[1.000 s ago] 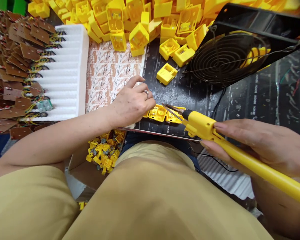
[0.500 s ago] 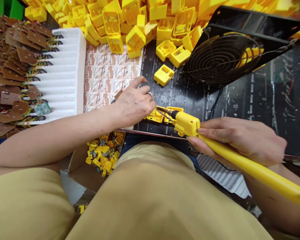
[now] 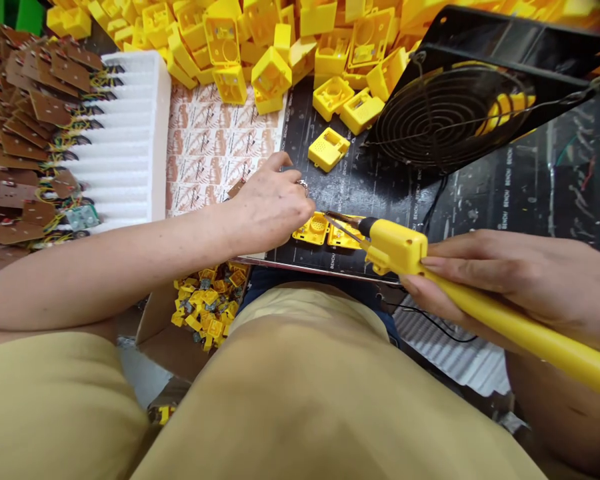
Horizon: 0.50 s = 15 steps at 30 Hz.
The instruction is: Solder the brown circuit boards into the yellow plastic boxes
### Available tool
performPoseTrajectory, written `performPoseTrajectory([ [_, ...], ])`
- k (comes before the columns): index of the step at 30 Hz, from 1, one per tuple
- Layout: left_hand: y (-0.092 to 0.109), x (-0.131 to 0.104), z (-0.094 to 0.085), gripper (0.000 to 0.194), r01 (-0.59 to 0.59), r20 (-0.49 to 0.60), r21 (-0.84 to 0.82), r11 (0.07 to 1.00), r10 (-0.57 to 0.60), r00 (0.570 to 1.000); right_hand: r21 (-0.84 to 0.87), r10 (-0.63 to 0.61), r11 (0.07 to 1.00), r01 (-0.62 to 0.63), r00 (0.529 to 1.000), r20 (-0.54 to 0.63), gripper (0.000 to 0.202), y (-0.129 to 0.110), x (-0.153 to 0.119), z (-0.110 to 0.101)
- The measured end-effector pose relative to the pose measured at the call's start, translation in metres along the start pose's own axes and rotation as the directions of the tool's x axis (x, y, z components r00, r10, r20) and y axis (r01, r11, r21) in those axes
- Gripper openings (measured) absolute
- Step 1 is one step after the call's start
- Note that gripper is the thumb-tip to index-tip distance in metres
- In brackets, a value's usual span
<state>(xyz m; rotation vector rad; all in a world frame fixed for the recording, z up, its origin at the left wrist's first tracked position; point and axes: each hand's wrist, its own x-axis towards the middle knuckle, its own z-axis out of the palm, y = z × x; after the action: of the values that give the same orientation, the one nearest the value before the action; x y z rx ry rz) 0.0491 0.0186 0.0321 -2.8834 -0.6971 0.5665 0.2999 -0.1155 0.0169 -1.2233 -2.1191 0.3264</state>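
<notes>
My right hand (image 3: 520,283) is closed round the yellow body of a soldering iron (image 3: 399,245). Its thin metal tip points left, over two small open yellow casing halves. The left casing half (image 3: 311,230) lies against my left hand (image 3: 275,203); the right casing half (image 3: 347,233) is partly covered by the iron's tip. Curled fingers on my left hand, with a ring on one, rest at the left casing half. Their tips are hidden, so what they pinch does not show. A brown board edge (image 3: 237,189) peeks out behind that hand.
Yellow casings (image 3: 273,70) are heaped along the back. A black fan (image 3: 440,127) stands at right. White ribbed foam (image 3: 135,143) and brown circuit boards (image 3: 50,107) fill the left. Below the bench edge, a carton (image 3: 167,327) holds small yellow parts.
My right hand has drawn the soldering iron to the right, so the left casing half shows more fully. My left hand has shifted very slightly right.
</notes>
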Motion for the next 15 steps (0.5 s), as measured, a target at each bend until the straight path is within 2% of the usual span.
performPoseTrajectory([
  [4,-0.001,-0.002,-0.003,0.023,-0.006,0.028,0.032,0.999,0.005,1.0,0.026,0.022,0.999,-0.021,1.0,-0.005,0.032,-0.003,0.004,0.006],
  [8,-0.001,-0.005,-0.005,0.025,-0.01,0.008,0.105,0.994,0.009,1.0,0.076,-0.093,0.992,0.097,0.994,-0.059,0.01,-0.003,0.009,0.013],
  [12,0.0,-0.004,-0.003,0.026,-0.008,0.03,0.123,0.992,0.004,1.0,0.031,-0.192,0.98,0.195,0.977,-0.098,0.017,-0.004,0.018,0.017],
  [15,0.001,-0.003,0.0,0.024,0.008,-0.002,0.06,0.998,-0.008,1.0,0.009,-0.256,0.966,0.259,0.962,-0.097,0.021,-0.005,0.026,0.018],
])
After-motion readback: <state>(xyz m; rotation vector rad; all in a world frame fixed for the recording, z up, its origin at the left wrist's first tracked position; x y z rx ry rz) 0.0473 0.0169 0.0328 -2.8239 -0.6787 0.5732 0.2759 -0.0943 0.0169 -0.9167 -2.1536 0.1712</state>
